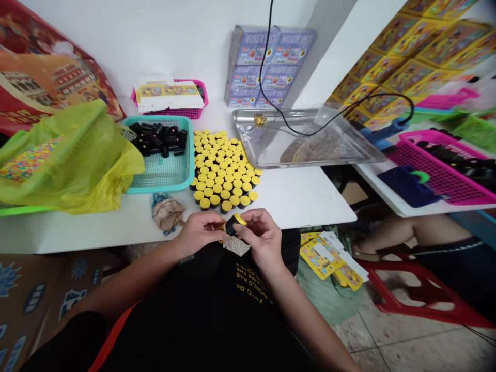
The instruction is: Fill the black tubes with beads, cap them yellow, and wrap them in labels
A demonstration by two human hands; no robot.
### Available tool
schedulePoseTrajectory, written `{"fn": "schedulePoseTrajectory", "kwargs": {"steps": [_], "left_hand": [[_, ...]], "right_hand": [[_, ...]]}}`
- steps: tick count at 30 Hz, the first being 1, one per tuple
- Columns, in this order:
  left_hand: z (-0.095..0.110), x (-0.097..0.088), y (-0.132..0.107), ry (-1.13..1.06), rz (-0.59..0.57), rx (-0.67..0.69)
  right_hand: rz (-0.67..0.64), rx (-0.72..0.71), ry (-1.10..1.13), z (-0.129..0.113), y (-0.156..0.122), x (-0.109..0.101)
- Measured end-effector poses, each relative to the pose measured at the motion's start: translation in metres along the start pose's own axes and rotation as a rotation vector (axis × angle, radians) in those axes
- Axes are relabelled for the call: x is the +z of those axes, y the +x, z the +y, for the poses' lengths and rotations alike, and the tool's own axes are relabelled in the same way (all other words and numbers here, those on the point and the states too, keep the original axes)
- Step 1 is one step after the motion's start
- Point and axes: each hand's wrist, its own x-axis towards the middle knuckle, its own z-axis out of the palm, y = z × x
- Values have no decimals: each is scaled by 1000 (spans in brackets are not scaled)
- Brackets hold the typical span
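My left hand [204, 227] and my right hand [264, 238] meet at the table's front edge, fingers closed around a small black container with a yellow cap [232, 224]. It is tilted, its cap toward my right fingers. A bit of yellow also shows by my left fingertips; I cannot make out what it belongs to. Just beyond my hands, many black containers with yellow caps [225, 173] stand upright in a tight cluster on the white table [294, 199]. A crumpled beige cloth [168, 214] lies to the left of them.
A turquoise basket [165, 178] holds black containers [160, 139]. Beside it is a yellow-green plastic bag [85, 150] with colourful beads. A metal tray [310, 159], a cable [267, 77] and purple boxes [267, 67] are behind. At right, a person's leg [406, 232] shows near a red stool [422, 299].
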Motion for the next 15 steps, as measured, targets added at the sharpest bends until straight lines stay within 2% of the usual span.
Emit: {"fn": "schedulePoseTrajectory", "kwargs": {"steps": [3, 6, 11, 15], "left_hand": [[-1, 1, 0, -133, -11, -90], [-3, 4, -1, -275, -15, -187], [-6, 15, -5, -492, -15, -238], [-4, 21, -8, -570, -78, -253]], "right_hand": [[21, -45, -84, 0, -4, 2], [-32, -23, -106, 0, -6, 4], [-136, 123, 35, -3, -2, 1], [-118, 159, 126, 2, 0, -2]]}}
